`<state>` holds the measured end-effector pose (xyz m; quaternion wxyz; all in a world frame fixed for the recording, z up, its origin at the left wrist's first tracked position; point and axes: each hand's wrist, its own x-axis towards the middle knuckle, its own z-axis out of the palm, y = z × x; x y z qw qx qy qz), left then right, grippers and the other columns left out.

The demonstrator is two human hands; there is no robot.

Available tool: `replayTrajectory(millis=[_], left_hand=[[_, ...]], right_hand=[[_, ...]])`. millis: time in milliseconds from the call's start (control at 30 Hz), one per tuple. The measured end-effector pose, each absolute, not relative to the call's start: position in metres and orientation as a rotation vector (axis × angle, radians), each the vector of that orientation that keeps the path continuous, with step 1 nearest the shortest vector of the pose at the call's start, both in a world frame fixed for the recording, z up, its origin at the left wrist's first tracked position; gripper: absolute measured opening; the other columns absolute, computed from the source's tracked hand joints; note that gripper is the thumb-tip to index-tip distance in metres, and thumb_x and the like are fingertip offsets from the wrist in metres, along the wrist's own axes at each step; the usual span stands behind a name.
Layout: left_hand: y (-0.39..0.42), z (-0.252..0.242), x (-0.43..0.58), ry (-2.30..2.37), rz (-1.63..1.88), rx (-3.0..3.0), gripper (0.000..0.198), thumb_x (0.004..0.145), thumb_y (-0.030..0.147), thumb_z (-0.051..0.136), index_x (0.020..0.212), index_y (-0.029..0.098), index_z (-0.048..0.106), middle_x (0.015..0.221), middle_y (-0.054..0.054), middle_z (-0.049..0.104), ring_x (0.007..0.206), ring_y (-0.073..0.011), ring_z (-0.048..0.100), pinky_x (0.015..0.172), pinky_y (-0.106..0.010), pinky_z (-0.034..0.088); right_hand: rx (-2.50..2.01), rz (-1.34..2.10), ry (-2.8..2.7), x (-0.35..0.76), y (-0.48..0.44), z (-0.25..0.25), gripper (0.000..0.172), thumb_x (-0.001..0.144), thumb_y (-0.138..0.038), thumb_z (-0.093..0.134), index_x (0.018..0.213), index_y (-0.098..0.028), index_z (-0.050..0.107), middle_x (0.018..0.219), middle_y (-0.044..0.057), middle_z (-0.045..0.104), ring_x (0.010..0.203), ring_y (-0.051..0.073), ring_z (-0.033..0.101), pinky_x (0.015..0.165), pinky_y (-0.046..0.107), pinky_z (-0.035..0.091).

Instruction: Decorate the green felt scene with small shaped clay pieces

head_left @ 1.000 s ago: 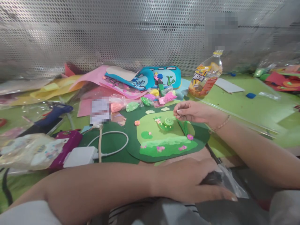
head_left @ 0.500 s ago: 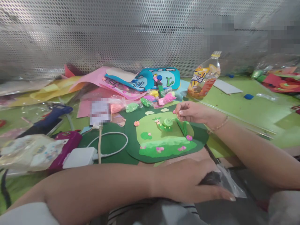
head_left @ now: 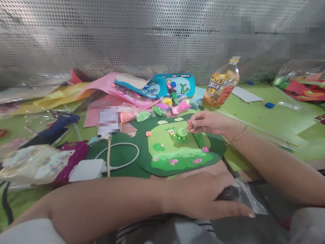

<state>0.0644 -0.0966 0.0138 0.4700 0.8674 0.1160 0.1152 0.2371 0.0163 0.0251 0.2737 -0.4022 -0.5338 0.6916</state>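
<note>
A dark green felt board [head_left: 142, 159] lies in front of me, with a light green clay scene and a green clay snail [head_left: 180, 134] on it. My right hand [head_left: 207, 122] hovers just right of the snail, fingertips pinched together on something too small to make out. Small pink clay flowers [head_left: 205, 149] dot the scene. My left hand [head_left: 203, 196] rests low across my lap at the near edge, fingers curled over a clear plastic bag [head_left: 245, 198] with a dark lump in it.
Bagged clay lumps [head_left: 162, 109], coloured felt sheets [head_left: 101, 89] and a blue felt piece [head_left: 175, 84] lie behind the board. A plastic bottle [head_left: 222, 84] leans at the right. A white charger [head_left: 87, 169] with cable, a magenta case [head_left: 73, 154] and a glue gun [head_left: 59, 122] are on the left. A perforated metal wall [head_left: 152, 37] stands behind.
My right hand's pinched fingertips have shifted slightly left, closer to the snail's shell. My left hand has stayed on the plastic bag.
</note>
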Motion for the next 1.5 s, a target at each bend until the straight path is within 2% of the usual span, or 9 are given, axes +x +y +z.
replayTrajectory(millis=[200, 433, 633, 700, 867, 1000, 1133, 1333, 1500], left_hand=[[-0.0975, 0.0162, 0.0648, 0.295, 0.249, 2.100, 0.050, 0.084, 0.055, 0.042, 0.116, 0.017, 0.049, 0.106, -0.008, 0.058, 0.104, -0.0222, 0.054, 0.087, -0.032, 0.044], [-0.0966, 0.0146, 0.0650, 0.346, 0.165, 2.132, 0.050, 0.082, 0.059, 0.041, 0.107, 0.017, 0.051, 0.095, -0.007, 0.059, 0.093, -0.0230, 0.057, 0.077, -0.033, 0.047], [-0.0965, 0.0143, 0.0657, 0.354, 0.179, 2.134, 0.049, 0.083, 0.058, 0.041, 0.108, 0.017, 0.050, 0.100, -0.008, 0.058, 0.096, -0.0234, 0.056, 0.080, -0.034, 0.046], [-0.0968, 0.0144, 0.0656, 0.357, 0.170, 2.130, 0.050, 0.083, 0.059, 0.041, 0.110, 0.018, 0.050, 0.097, -0.008, 0.059, 0.094, -0.0231, 0.057, 0.079, -0.034, 0.046], [-0.0976, 0.0133, 0.0653, 0.365, 0.203, 2.141, 0.048, 0.083, 0.058, 0.042, 0.109, 0.018, 0.051, 0.101, -0.008, 0.058, 0.097, -0.0231, 0.056, 0.083, -0.035, 0.045], [-0.0974, 0.0130, 0.0656, 0.375, 0.175, 2.145, 0.049, 0.083, 0.058, 0.042, 0.109, 0.018, 0.050, 0.099, -0.008, 0.058, 0.094, -0.0225, 0.056, 0.083, -0.036, 0.045], [-0.0973, 0.0130, 0.0657, 0.375, 0.167, 2.140, 0.051, 0.082, 0.059, 0.042, 0.111, 0.018, 0.050, 0.099, -0.008, 0.058, 0.093, -0.0221, 0.056, 0.083, -0.037, 0.045], [-0.0964, 0.0124, 0.0656, 0.385, 0.142, 2.133, 0.049, 0.082, 0.060, 0.041, 0.108, 0.019, 0.050, 0.095, -0.007, 0.059, 0.090, -0.0222, 0.057, 0.076, -0.034, 0.047], [-0.0963, 0.0137, 0.0656, 0.385, 0.166, 2.137, 0.046, 0.082, 0.058, 0.042, 0.105, 0.019, 0.050, 0.096, -0.007, 0.059, 0.094, -0.0228, 0.057, 0.077, -0.033, 0.047]], right_hand=[[-1.014, 1.826, -1.411, 0.2380, 0.0161, 0.0261, 0.029, 0.054, -0.026, 0.083, 0.059, -0.014, 0.057, 0.055, -0.004, 0.063, 0.051, 0.004, 0.059, 0.053, 0.014, 0.050], [-1.084, 1.805, -1.390, 0.2390, 0.0187, 0.0245, 0.025, 0.055, -0.028, 0.082, 0.070, -0.015, 0.066, 0.058, -0.004, 0.065, 0.051, 0.004, 0.060, 0.050, 0.012, 0.050], [-1.113, 1.875, -1.422, 0.2381, 0.0183, 0.0251, 0.024, 0.064, -0.028, 0.076, 0.083, -0.015, 0.069, 0.074, 0.002, 0.071, 0.067, 0.008, 0.066, 0.061, 0.016, 0.054], [-1.118, 1.880, -1.428, 0.2375, 0.0176, 0.0257, 0.023, 0.064, -0.027, 0.076, 0.082, -0.015, 0.069, 0.074, 0.002, 0.070, 0.068, 0.008, 0.066, 0.062, 0.016, 0.054], [-1.105, 1.815, -1.409, 0.2373, 0.0171, 0.0268, 0.022, 0.057, -0.024, 0.081, 0.068, -0.015, 0.063, 0.055, -0.006, 0.062, 0.048, 0.002, 0.056, 0.050, 0.013, 0.047], [-1.062, 1.798, -1.477, 0.2383, 0.0178, 0.0261, 0.028, 0.053, -0.026, 0.083, 0.061, -0.015, 0.058, 0.051, -0.007, 0.059, 0.046, 0.003, 0.054, 0.048, 0.013, 0.045], [-1.075, 1.808, -1.446, 0.2380, 0.0183, 0.0255, 0.027, 0.051, -0.026, 0.083, 0.064, -0.015, 0.062, 0.054, -0.005, 0.063, 0.047, 0.003, 0.057, 0.047, 0.012, 0.046], [-1.145, 1.815, -1.393, 0.2360, 0.0163, 0.0274, 0.031, 0.056, -0.029, 0.081, 0.079, -0.014, 0.069, 0.069, 0.001, 0.070, 0.061, 0.007, 0.065, 0.057, 0.014, 0.053], [-1.054, 1.808, -1.453, 0.2382, 0.0173, 0.0262, 0.023, 0.056, -0.024, 0.081, 0.067, -0.015, 0.063, 0.057, -0.005, 0.063, 0.049, 0.003, 0.058, 0.049, 0.014, 0.048]])
